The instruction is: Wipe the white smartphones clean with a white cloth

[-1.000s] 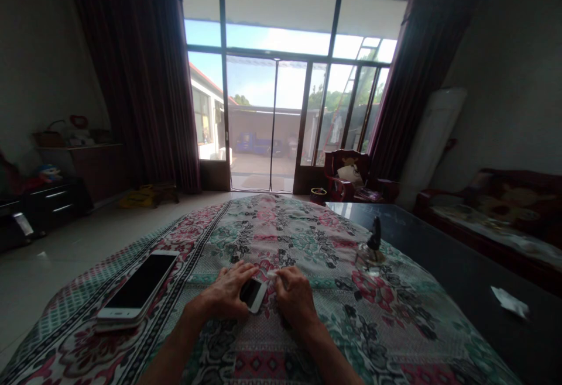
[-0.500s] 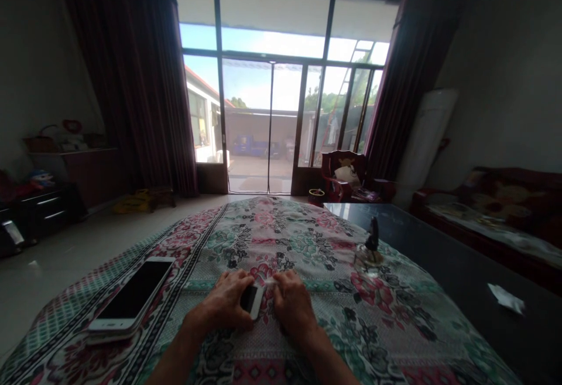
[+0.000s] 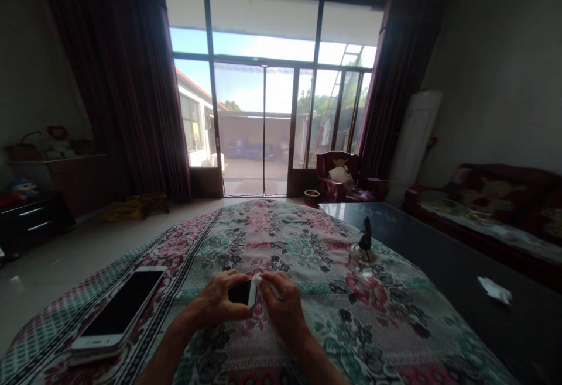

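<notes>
My left hand [image 3: 216,300] grips a small white phone [image 3: 241,293] with a dark screen, thumb along its near edge and fingers along the far one. At the phone's right end, my right hand [image 3: 281,302] pinches a small whitish piece [image 3: 256,279], too small to make out, against or beside the far corner. Both hands are just above a flowered cloth [image 3: 302,274]. A larger white phone [image 3: 120,309] with a black screen lies to the left, on top of another flat object.
A glass jar [image 3: 363,258] with a dark pump top [image 3: 365,234] stands right of my hands. Farther right, a crumpled white tissue [image 3: 496,290] lies on a dark tabletop [image 3: 432,268]. Beyond are a wooden armchair [image 3: 338,177], a sofa [image 3: 492,192] and glass doors.
The small phone has turned more sideways in my left hand. My right hand has come in to its right end, fingers now meeting at the corner. The view has shifted slightly right.
</notes>
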Motion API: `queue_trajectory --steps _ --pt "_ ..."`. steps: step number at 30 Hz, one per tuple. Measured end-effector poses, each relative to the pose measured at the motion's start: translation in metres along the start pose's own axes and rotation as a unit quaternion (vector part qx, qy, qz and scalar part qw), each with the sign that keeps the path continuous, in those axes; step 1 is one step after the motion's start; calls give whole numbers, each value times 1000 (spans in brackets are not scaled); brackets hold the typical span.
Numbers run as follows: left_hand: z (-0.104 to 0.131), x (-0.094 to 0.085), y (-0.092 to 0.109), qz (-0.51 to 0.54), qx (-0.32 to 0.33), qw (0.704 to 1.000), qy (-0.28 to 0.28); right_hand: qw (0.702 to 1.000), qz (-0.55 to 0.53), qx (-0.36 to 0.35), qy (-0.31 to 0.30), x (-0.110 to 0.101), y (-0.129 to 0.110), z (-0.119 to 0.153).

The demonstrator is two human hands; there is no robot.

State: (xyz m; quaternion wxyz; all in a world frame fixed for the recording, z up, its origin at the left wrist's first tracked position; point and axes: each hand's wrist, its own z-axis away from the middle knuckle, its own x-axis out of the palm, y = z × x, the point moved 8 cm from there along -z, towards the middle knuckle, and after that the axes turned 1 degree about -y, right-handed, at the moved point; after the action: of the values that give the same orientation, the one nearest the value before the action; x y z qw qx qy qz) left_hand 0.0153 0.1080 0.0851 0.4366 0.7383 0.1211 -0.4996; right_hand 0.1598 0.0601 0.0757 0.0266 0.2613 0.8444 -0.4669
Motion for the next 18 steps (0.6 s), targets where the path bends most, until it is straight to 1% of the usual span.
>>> queue_trajectory --steps 4,7,10,15,18 --pt "2 -8 -7 54 -3 998 11 999 -15 -31 -29 7 -21 5" --pt "4 -14 -10 94 2 995 15 998 -21 -47 -38 12 -31 8" --pt "4 -13 -7 108 2 994 2 998 -21 -47 -26 10 -30 6" --pt "3 -4 8 130 24 991 -34 1000 3 -28 9 -4 -16 -1" --pt "3 -6 12 126 24 991 -34 999 11 -50 7 -4 -21 0"
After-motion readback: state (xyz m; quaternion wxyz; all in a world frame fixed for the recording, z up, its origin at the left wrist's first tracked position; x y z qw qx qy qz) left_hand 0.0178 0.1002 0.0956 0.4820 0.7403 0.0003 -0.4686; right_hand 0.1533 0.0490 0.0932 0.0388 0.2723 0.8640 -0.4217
